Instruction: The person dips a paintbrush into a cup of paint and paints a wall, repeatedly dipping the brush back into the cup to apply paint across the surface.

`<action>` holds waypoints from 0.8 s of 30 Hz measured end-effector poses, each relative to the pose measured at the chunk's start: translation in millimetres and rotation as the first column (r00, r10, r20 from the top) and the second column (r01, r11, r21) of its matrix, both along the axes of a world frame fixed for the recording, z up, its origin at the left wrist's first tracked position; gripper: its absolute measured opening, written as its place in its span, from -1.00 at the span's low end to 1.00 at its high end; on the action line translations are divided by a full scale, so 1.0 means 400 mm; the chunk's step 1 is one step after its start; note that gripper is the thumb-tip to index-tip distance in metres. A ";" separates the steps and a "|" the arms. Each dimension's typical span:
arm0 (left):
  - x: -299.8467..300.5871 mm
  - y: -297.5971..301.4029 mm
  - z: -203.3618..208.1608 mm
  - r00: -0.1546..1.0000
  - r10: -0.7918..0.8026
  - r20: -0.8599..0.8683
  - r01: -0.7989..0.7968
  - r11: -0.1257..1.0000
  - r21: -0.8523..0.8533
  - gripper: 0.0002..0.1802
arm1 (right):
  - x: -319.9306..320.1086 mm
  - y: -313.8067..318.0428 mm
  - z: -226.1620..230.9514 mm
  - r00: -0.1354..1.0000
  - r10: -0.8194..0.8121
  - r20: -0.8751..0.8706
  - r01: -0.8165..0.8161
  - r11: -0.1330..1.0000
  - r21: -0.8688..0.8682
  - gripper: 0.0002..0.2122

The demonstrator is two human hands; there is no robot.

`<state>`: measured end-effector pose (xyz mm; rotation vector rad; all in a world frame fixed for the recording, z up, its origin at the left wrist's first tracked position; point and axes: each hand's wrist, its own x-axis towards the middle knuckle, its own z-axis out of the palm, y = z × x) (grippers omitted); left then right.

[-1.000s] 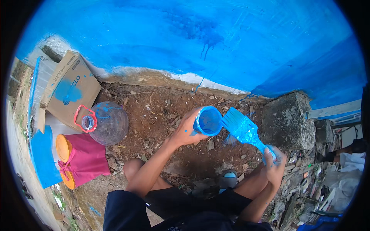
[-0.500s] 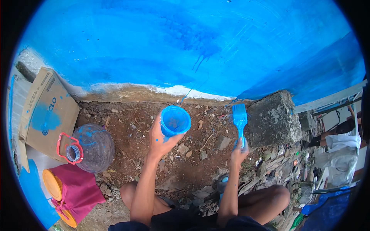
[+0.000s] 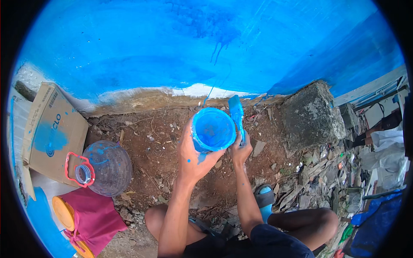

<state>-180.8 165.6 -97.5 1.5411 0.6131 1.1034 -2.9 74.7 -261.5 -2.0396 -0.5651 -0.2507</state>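
My left hand (image 3: 194, 161) is wrapped round a small plastic tub (image 3: 214, 130) smeared with blue paint, its open top facing up. Paint coats the tub's inner wall, and blue spots mark the hand. Just to its right, my right hand (image 3: 241, 151) grips the handle of a paintbrush (image 3: 235, 109). The brush stands upright beside the tub's rim, bristles pointing away toward the wall and covered in blue. Beyond both hands rises a wall (image 3: 150, 47) painted bright blue, with darker drips and a whitish unpainted strip near its foot.
At left stand a paint-stained cardboard box (image 3: 58, 124), a large clear bottle (image 3: 109, 167) with a red handle, and a maroon cloth bundle (image 3: 94, 217) with orange lids. A rough stone block (image 3: 312, 116) sits against the wall at right. Rubble and dry leaves (image 3: 301, 185) cover the ground nearby.
The brush in my right hand has moved left, up beside the tub, and its head has turned edge-on. My left hand has shifted slightly right with the tub.
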 end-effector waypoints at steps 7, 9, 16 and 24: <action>-0.013 -0.019 0.019 0.998 0.034 -0.056 -0.027 0.992 0.121 -0.18 | 0.157 0.046 0.057 0.959 -0.284 0.011 0.283 0.959 0.019 -0.75; -0.010 -0.028 0.021 0.999 0.015 -0.039 -0.012 0.997 0.082 -0.18 | 0.160 0.048 0.044 0.966 -0.260 -0.003 0.260 0.966 -0.012 -0.76; -0.022 -0.027 0.016 0.995 0.041 -0.094 -0.029 0.992 0.126 -0.14 | -0.012 0.005 0.031 0.993 0.009 -0.120 0.005 0.994 0.113 -0.76; -0.031 -0.044 0.029 0.997 0.012 -0.073 -0.005 0.995 0.098 -0.17 | 0.202 0.061 0.008 0.939 -0.331 0.091 0.325 0.943 0.068 -0.73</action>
